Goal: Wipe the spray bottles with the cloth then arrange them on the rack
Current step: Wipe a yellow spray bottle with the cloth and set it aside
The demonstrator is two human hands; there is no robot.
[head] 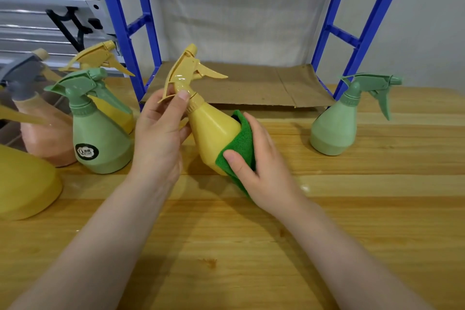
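Six plastic spray bottles are in sight on or above the pale wooden tabletop (352, 221): three yellow, two green and one peach. The yellow trigger spray bottle in hand (211, 133) is tilted, its nozzle leaning up and to the left, in front of the blue metal rack (148, 33), whose lowest shelf is lined with a sheet of brown cardboard (251, 83). A second yellow spray bottle (105, 63) stands at the left, behind the green spray bottle with a round black label (98, 133); the third yellow bottle (25, 184) shows only as a broad body at the left edge. The peach spray bottle with a grey trigger head (37, 121) stands just beside the labelled green one. The other green spray bottle (337, 126) stands upright alone, right of the rack's foot and well apart from the rest. There is one green microfibre cloth (241, 143). The left hand (158, 133) grips the held bottle at its neck, with the thumb (182, 98) pressed just below the trigger head and the fingers wrapped behind. The right hand (261, 166) holds the cloth against the bottle's lower right side, thumb on the near face of the cloth and fingers curled over its far side, so the cloth wraps round the base. Both forearms reach in from the bottom edge, bare.
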